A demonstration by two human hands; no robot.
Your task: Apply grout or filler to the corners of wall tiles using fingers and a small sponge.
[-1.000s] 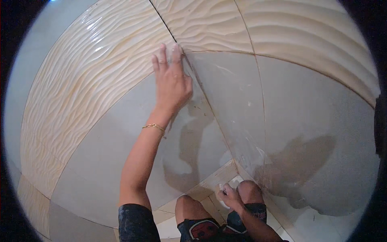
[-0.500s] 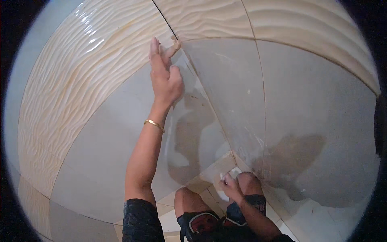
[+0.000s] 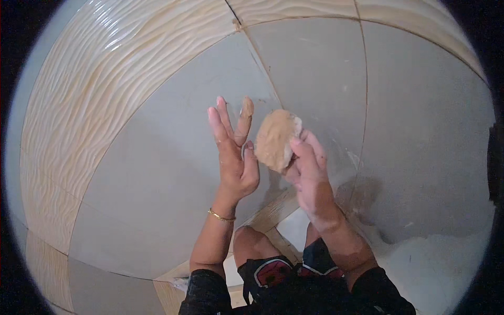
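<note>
My right hand (image 3: 311, 163) grips a rounded, flat piece (image 3: 276, 139) spread with tan paste, its rim whitish; what lies under the paste is hidden. Just left of it, my left hand (image 3: 235, 147) is raised with fingers apart, holding nothing. Tan paste coats its index fingertip, and a gold bracelet circles that wrist. Beyond both hands, grey wall tiles (image 3: 304, 63) meet at a corner joint (image 3: 264, 65) that carries brownish paste. Where this joint reaches the wavy cream tiles (image 3: 131, 63), a small dab of paste (image 3: 237, 24) sits beside a dark open gap.
A wood-look strip (image 3: 270, 210) runs along the foot of the wall, near my knees. To the lower right lies a pale surface (image 3: 420, 273). Crumpled clear plastic (image 3: 180, 283) rests at the lower left. A dark object (image 3: 493, 163) stands at the right edge.
My left hand has come down from the upper corner joint, leaving a dab of paste there. My right hand has risen from beside my knee, bringing the paste-covered piece up next to the left.
</note>
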